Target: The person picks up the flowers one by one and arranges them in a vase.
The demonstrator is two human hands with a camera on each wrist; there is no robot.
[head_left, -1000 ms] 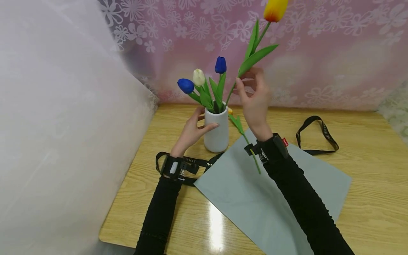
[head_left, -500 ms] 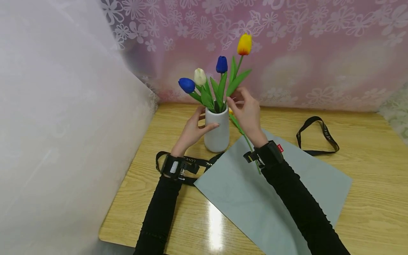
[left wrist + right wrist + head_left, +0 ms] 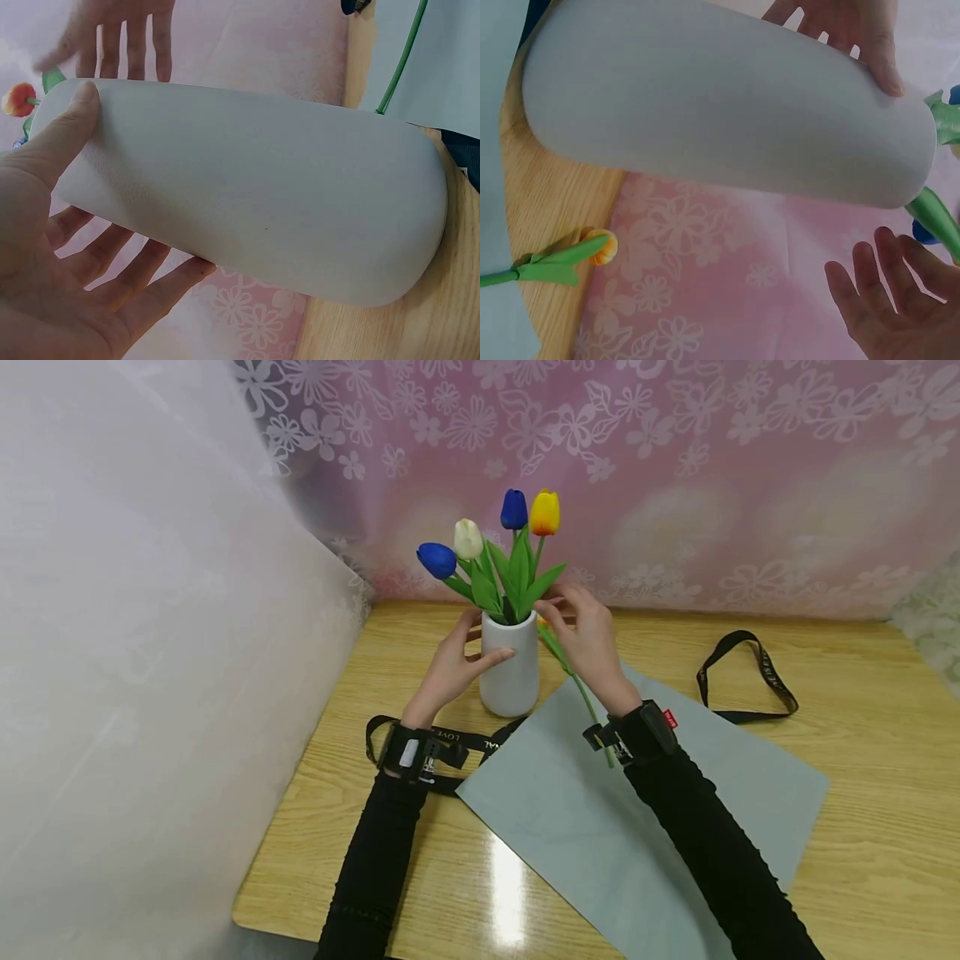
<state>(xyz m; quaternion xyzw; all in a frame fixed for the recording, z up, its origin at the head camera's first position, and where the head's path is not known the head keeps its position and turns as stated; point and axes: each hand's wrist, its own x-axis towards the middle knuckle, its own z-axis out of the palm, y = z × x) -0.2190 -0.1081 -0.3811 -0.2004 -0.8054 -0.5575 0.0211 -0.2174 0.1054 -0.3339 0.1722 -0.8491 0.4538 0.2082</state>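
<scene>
A white vase [image 3: 510,681] stands upright on the table and bears two blue tulips [image 3: 437,561], a white tulip [image 3: 468,539] and a yellow-orange tulip [image 3: 545,512]. My left hand [image 3: 452,668] holds the vase near its top, thumb on the near side and fingers round the far side, as the left wrist view shows. Beside the rim at the right, my right hand [image 3: 590,635] is close to the yellow tulip's leaf. Its fingers look extended and apart in the right wrist view; whether a fingertip touches the leaf I cannot tell.
Another yellow tulip [image 3: 602,247] lies on the table right of the vase, its stem across a grey sheet [image 3: 645,810]. A black ribbon [image 3: 768,672] loops at the right; a lettered black strap [image 3: 465,740] lies under my left wrist. Pink curtain [image 3: 675,527] hangs behind.
My right hand has brought the yellow tulip down and left into the vase, and its fingers have come off the stem. The left hand has stayed on the vase.
</scene>
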